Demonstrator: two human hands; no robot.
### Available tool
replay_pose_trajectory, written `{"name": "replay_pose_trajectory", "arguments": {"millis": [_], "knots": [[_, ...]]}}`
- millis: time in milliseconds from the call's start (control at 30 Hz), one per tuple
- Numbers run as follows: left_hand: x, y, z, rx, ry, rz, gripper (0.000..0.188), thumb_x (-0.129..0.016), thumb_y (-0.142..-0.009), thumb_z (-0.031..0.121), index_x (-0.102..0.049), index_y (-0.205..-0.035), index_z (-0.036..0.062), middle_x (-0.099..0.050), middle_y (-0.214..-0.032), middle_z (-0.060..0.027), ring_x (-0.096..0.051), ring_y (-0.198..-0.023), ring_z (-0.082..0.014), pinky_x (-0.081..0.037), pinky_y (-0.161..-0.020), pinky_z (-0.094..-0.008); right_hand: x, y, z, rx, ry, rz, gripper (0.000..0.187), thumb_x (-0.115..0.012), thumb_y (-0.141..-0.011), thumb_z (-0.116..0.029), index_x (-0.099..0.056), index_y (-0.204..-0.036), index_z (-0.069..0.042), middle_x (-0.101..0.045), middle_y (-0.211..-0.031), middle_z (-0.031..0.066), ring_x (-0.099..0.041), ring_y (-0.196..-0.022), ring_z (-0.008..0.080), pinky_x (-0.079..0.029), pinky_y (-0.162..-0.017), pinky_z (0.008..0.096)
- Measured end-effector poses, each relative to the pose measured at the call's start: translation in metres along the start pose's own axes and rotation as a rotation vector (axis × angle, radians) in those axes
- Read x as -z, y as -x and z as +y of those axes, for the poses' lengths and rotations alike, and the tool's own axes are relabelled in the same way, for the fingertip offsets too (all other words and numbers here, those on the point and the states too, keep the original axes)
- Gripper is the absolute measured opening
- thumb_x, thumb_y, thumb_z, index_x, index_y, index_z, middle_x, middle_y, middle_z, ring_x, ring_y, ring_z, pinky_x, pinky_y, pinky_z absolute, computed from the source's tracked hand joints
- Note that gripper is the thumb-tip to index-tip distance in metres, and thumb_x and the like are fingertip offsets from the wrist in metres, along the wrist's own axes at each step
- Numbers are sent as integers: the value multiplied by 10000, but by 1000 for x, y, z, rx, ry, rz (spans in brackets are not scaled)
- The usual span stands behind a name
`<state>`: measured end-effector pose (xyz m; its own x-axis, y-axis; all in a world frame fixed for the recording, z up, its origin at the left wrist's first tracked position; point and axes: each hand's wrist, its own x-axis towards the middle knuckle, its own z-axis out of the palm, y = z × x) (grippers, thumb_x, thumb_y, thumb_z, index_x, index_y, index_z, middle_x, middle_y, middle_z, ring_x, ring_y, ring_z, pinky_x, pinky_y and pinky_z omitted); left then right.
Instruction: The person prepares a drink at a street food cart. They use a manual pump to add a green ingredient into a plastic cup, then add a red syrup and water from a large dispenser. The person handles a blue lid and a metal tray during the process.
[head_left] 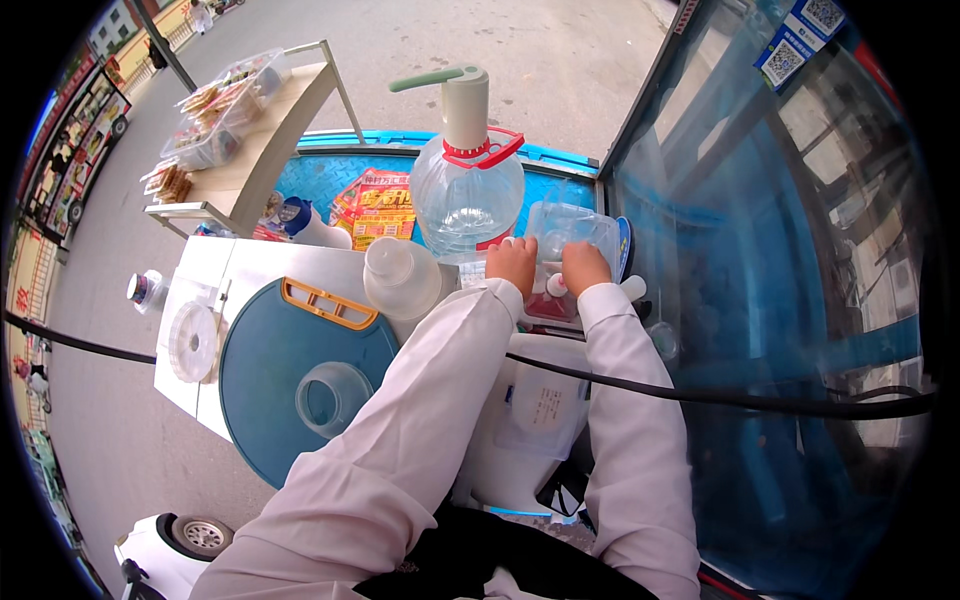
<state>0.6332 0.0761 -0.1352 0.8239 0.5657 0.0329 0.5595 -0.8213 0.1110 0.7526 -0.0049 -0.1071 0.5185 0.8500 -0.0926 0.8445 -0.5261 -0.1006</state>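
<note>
While the left hand and right hand are just apart at the clear tub, right of the water jug, I cannot tell their grip; best let one steady the tub

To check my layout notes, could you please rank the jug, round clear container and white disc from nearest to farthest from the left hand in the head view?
From the left hand:
1. Jug, just beyond it
2. Round clear container, left, on the blue board
3. White disc, farthest left
</note>
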Motion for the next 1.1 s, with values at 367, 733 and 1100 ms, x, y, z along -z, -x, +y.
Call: {"name": "replay_pose_trajectory", "arguments": {"millis": [367,733,1100], "knots": [[-24,1,5,-30,-32,28,363,-633,-787,111,-506,-1126,93,-622,-1017,-64,-623,-978,-245,-462,-822,-371,-37,0,2,5,21,-82,132,-625,-793,-89,-710,-874,-31,-683,-922,217,-665,-911,384,-547,-799,451],[-30,-1,6,48,-17,71,274,-612,-820,134,-517,-1076,121,-619,-983,-46,-619,-961,-234,-456,-815,-374,-18,-2,-3,10,90,-54,152,-579,-835,-92,-725,-876,-75,-699,-957,161,-681,-909,358,-565,-766,434],[-29,1,4,53,28,134,317,-620,-788,102,-507,-1085,104,-614,-992,-57,-614,-981,-247,-459,-823,-386,-11,3,3,109,100,-57,157,-575,-838,-97,-721,-881,-59,-696,-946,163,-681,-901,357,-567,-759,438]]}}
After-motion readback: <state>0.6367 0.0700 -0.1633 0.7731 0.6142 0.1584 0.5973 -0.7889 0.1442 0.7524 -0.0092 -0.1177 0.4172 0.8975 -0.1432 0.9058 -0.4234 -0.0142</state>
